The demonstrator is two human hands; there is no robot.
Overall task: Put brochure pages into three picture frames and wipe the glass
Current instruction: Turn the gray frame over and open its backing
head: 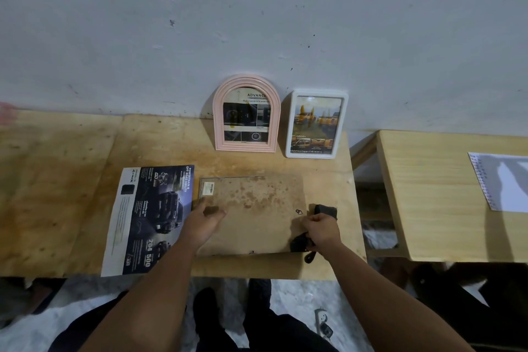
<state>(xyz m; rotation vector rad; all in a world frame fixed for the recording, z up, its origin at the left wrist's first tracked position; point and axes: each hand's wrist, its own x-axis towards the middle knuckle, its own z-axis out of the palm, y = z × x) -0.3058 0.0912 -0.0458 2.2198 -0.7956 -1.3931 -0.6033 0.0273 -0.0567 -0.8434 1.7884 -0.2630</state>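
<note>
Right hand (323,230) closed on black cloth (300,243), left hand (204,221) flat on frame backing (257,208).

Scuffed grey wall (257,8), wooden tables (71,180)

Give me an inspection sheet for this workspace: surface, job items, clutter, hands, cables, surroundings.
Surface: wooden table, stained and blotchy.
Job items: pink arched frame and white frame, both filled, standing at the wall; third frame lying face down, brown backing up; brochure page loose beside it; dark cloth at its right edge.
Clutter: nothing seen on the table.
Hands: left hand flat on the backing; right hand at the right edge, gripping something dark, cannot tell what.
Cables: nothing seen.
Surroundings: scuffed wall; second table to the right carrying a spiral pad; power strip on the floor.
</note>
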